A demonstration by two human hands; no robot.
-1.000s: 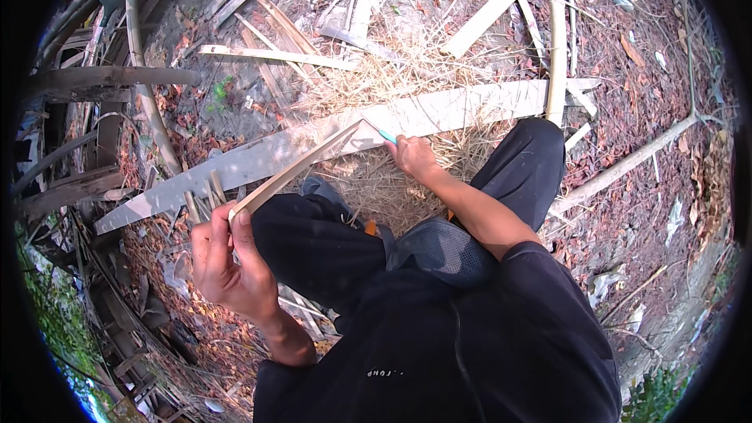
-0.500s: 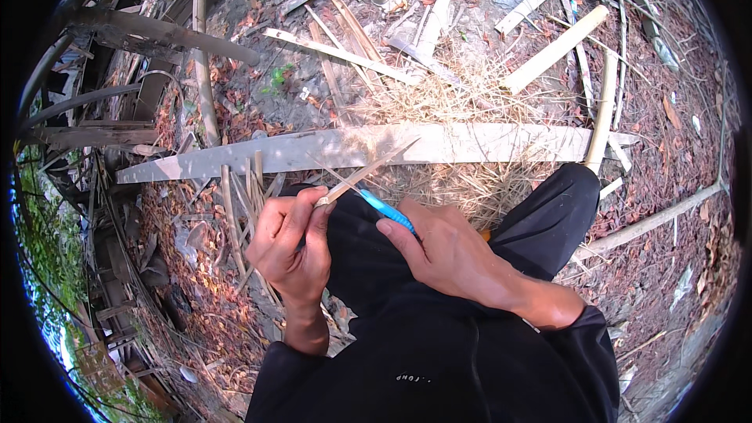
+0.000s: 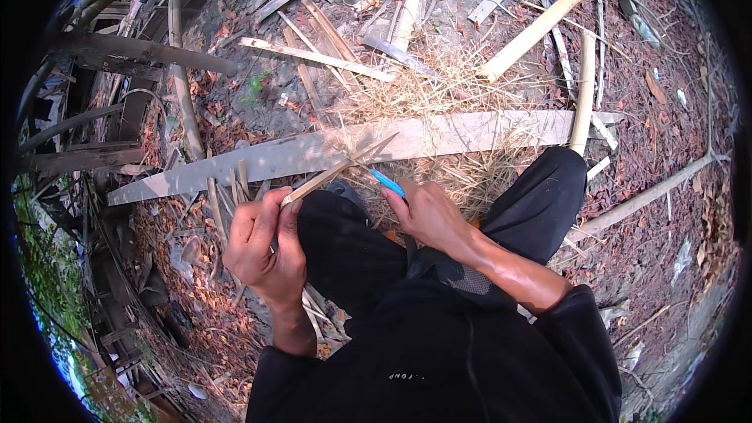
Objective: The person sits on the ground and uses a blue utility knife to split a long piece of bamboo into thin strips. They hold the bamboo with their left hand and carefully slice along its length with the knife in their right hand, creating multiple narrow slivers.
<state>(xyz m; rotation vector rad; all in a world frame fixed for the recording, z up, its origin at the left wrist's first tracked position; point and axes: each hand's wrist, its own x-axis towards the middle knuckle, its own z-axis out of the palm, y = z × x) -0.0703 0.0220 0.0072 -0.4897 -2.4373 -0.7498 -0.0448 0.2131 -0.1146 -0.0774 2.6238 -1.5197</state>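
At frame centre, the left hand [image 3: 262, 247] is closed around a thin bamboo strip [image 3: 337, 170]; the right hand [image 3: 429, 215] grips a blue-handled knife [image 3: 387, 182] against it, above a grey plank [image 3: 439, 135].

The thin strip [image 3: 337, 171] in the left hand [image 3: 266, 247] is pale split bamboo, dry and matt, and the tool [image 3: 388, 183] in the right hand [image 3: 429, 215] has a smooth, bright blue plastic handle. The long plank [image 3: 235, 166] is grey, weathered, rough wood, with dry straw-like shavings [image 3: 439, 94] over it. The trousers [image 3: 345, 251] are matt black cloth.
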